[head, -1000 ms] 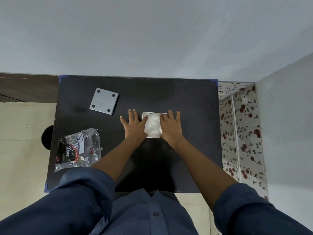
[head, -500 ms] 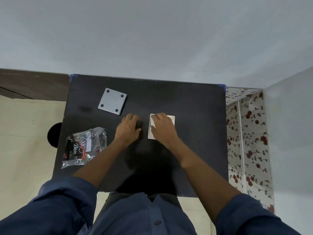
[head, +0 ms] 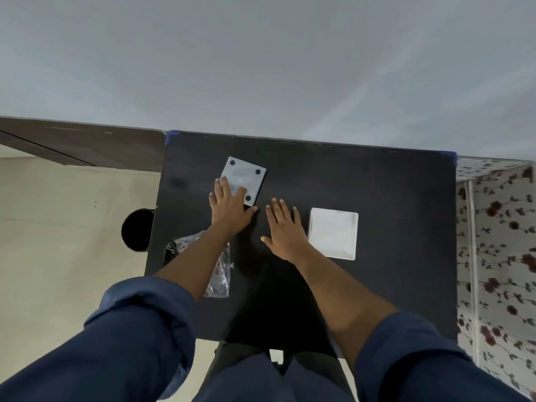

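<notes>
A grey square plate [head: 245, 177] with dark round pads at its corners lies at the back left of the black table [head: 391, 285]. My left hand [head: 230, 207] lies flat with its straight fingers on the plate's near left corner. A white square box [head: 333, 233] sits right of the table's middle. My right hand [head: 282, 230] hovers or rests flat just left of the box, fingers straight, holding nothing.
A clear plastic packet [head: 217, 274] with dark contents lies at the table's left edge, partly hidden under my left forearm. A dark round object [head: 136, 230] stands on the floor to the left. A wall with flower pattern [head: 499, 242] borders the right side.
My left hand moved away from me and left onto the grey plate. My right hand came off the white box, which now lies bare to its right. The camera shifted left.
</notes>
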